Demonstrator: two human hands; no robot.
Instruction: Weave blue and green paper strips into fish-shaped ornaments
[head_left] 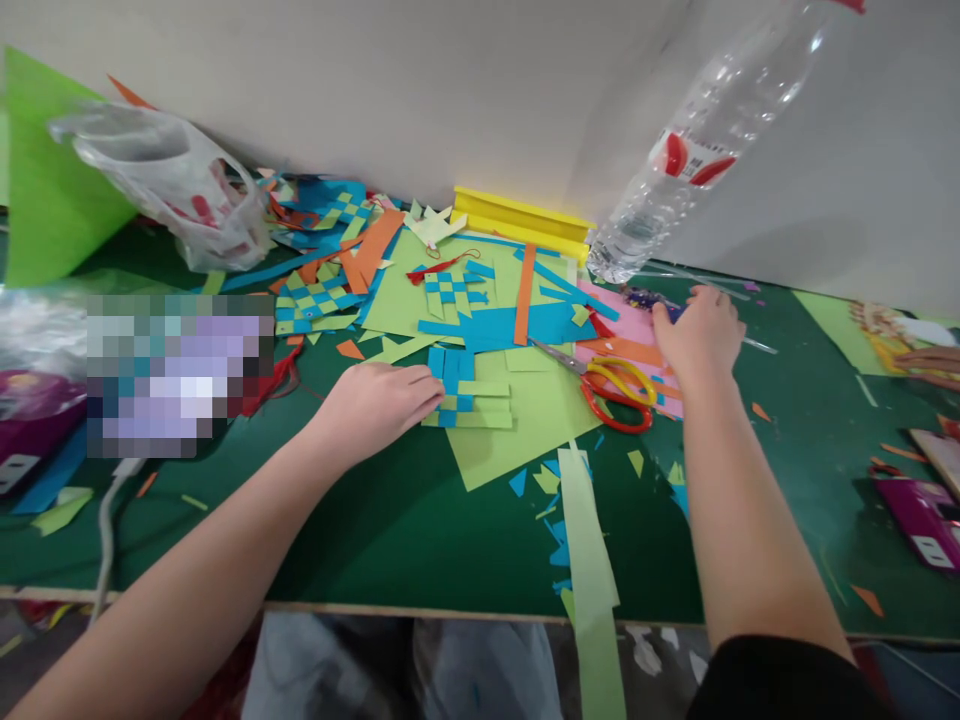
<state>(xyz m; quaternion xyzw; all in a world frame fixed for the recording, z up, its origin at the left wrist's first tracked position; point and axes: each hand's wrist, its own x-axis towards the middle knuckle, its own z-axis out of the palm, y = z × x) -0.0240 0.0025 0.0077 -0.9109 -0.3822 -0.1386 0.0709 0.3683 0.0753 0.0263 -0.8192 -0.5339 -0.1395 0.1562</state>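
Cnt: 1 pr scissors point(592, 378), 1 bottle point(697, 150), 1 plastic bag point(172, 185), 2 own hands point(379, 405) point(701, 335).

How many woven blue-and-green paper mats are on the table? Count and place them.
4 woven mats: one at the left hand, one on the green sheet behind it, one left of that sheet, one in the scrap pile by the wall. More may be buried.

Green table point(420, 530), pale wood front edge, set against plain off-white wall point(420, 90); wall greyer toward right; light soft, even
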